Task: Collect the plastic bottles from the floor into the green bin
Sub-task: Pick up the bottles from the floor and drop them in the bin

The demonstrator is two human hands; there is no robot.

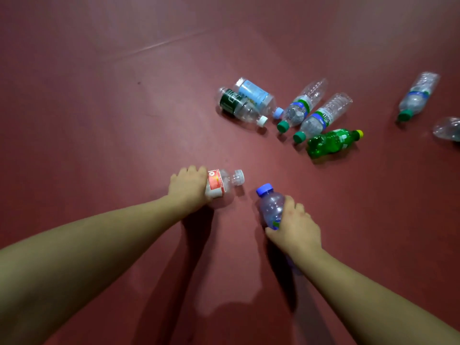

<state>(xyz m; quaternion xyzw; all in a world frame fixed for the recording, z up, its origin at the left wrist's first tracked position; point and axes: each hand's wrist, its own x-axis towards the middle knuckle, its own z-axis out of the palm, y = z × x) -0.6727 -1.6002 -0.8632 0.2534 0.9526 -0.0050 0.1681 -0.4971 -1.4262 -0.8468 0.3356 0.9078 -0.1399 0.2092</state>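
The left hand [188,186] gripped one red-labelled bottle [219,182], the right hand [296,227] one blue-capped bottle [271,207]; seven bottles [321,118] lay upper right

I am indoors, over a smooth dark red floor [87,135] that fills the whole frame. It is matt like sheet vinyl, with soft patches of lamp glare. A straight seam [154,45] crosses the upper left. Empty plastic bottles [321,118] lie scattered at the upper right. Which kind of room this is I cannot tell.
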